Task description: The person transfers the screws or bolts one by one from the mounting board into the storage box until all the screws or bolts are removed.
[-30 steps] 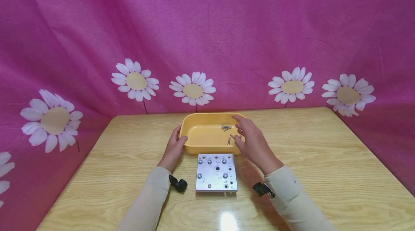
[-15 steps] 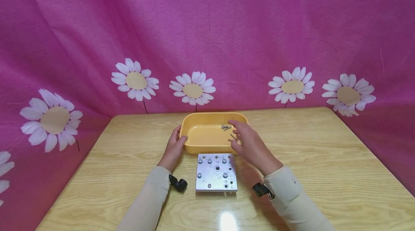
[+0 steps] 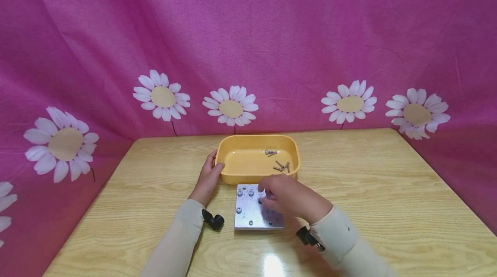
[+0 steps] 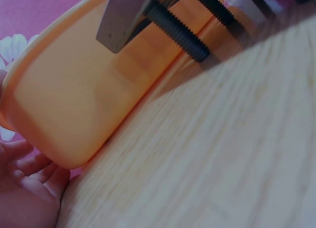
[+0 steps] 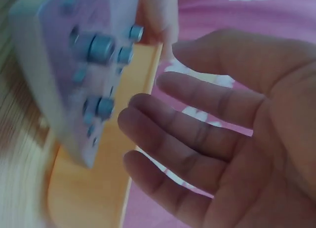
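Note:
My left hand (image 3: 206,178) grips the left end of a yellow plastic tray (image 3: 248,179), thumb at the rim and fingers around the outside. Several loose screws (image 3: 281,167) lie in the tray's right part. Before it stands a square metal plate (image 3: 248,216) bearing several socket-head screws (image 5: 101,48). Threaded shanks (image 4: 180,30) stick out beneath the plate in the left wrist view. Over the plate's right side hovers my right hand (image 3: 295,197), hiding part of it. In the right wrist view its fingers are loosely bent, with nothing between them.
Everything sits on a light wooden table (image 3: 369,199). A pink cloth (image 3: 287,44) with white flowers hangs behind it and at both sides. Small black wrist cameras (image 3: 213,220) project inward from both sleeves.
My right hand has left the tray, moving toward me and left to above the plate. The loose screws by its fingers shifted and stayed in the tray. My left hand keeps its place.

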